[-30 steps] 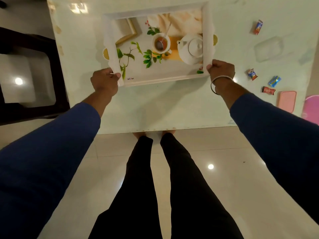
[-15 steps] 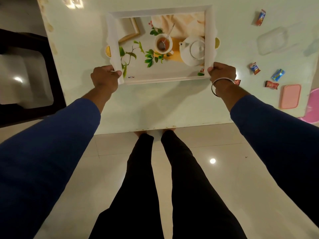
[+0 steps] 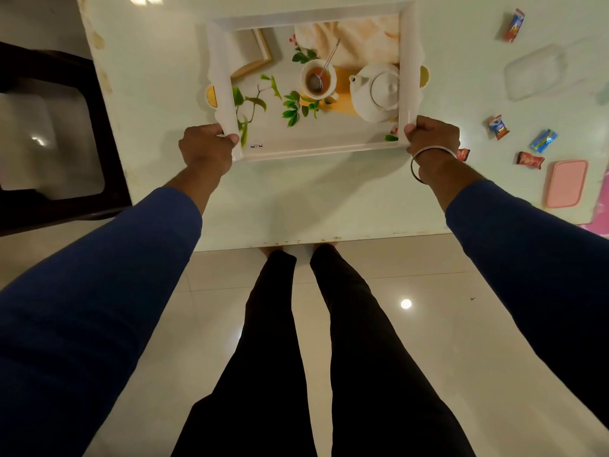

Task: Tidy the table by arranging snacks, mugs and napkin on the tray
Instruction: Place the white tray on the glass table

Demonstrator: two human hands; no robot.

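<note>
White rectangular tray (image 3: 316, 16) with printed teapot-and-cup picture, flat on pale glossy table (image 3: 158, 61), near the front edge, no real items inside. Left hand (image 3: 206, 150) clamped on near-left corner of tray rim, thumb over the top, fingers wrapped under. Right hand (image 3: 431, 133) clamped on near-right corner the same way, thin metal bangle (image 3: 428, 156) on that wrist. Blue sleeves (image 3: 99, 275) on both arms, black trousers (image 3: 270, 357) below, bare toes just under table edge. Yellow handle cut-outs (image 3: 210, 95) on both short sides of tray, neither gripped.

Right of tray, well apart from it: 5 small wrapped snacks on table. Red-and-blue wrapped bar (image 3: 513, 25) far back right. Blue-and-white wrapper (image 3: 498, 127) near right hand. Blue foil wrapper (image 3: 543, 140) further right. Red wrapper (image 3: 530, 159) near the front. Another red wrapper (image 3: 463, 154) just beside right wrist, partly hidden by it. Clear plastic lidded container (image 3: 534, 70) behind the snacks. Pink rectangular lid or box (image 3: 565, 183) at right front edge, brighter pink object (image 3: 601, 206) cut off at frame edge, cannot tell what. Dark chair (image 3: 66, 179) left of table. Glossy tiled floor (image 3: 412, 324) with light reflection. Mugs and napkin not visible.
</note>
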